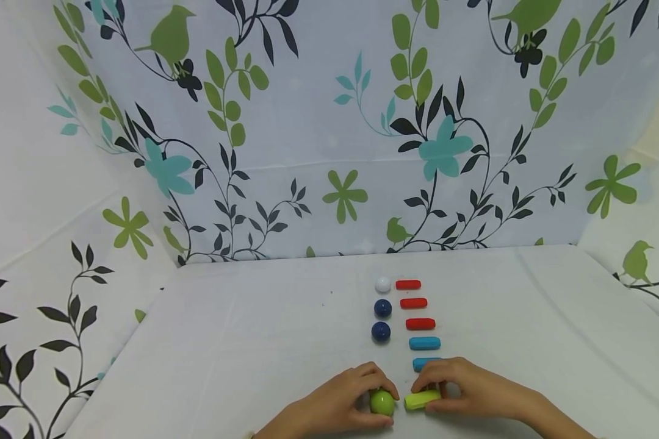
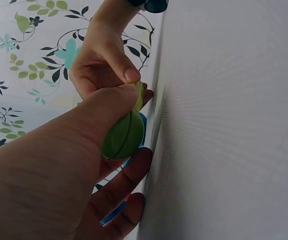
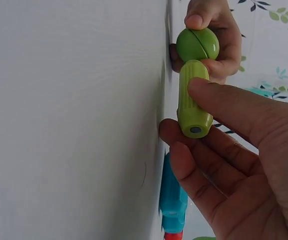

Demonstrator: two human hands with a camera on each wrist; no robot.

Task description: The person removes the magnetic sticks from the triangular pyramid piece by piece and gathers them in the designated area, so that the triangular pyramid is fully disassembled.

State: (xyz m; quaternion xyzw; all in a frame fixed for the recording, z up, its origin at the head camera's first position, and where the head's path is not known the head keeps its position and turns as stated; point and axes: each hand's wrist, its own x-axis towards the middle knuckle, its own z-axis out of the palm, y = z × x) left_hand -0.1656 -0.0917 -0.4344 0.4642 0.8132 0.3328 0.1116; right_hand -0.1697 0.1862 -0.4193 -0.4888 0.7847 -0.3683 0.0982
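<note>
Near the front of the white table, my left hand [image 1: 351,399] holds a glossy green ball [image 1: 382,402] between thumb and fingers; a seam line crosses the ball in the left wrist view. Just right of it, my right hand [image 1: 467,390] pinches a yellow-green ridged stick [image 1: 421,400] by thumb and fingertips. In the right wrist view the stick [image 3: 193,100] shows a dark round spot in its near end, and its far end appears close to the ball [image 3: 197,45]; whether they touch I cannot tell. A blue stick [image 1: 425,364] lies partly hidden behind my right fingers.
Beyond the hands runs a column of balls: a white ball [image 1: 382,285], then two dark blue balls [image 1: 382,308]. Beside it lie several sticks, with red sticks [image 1: 414,303] farther back and another blue stick [image 1: 424,343] nearer. A leaf-patterned cloth [image 1: 307,122] hangs behind the table [image 1: 252,329].
</note>
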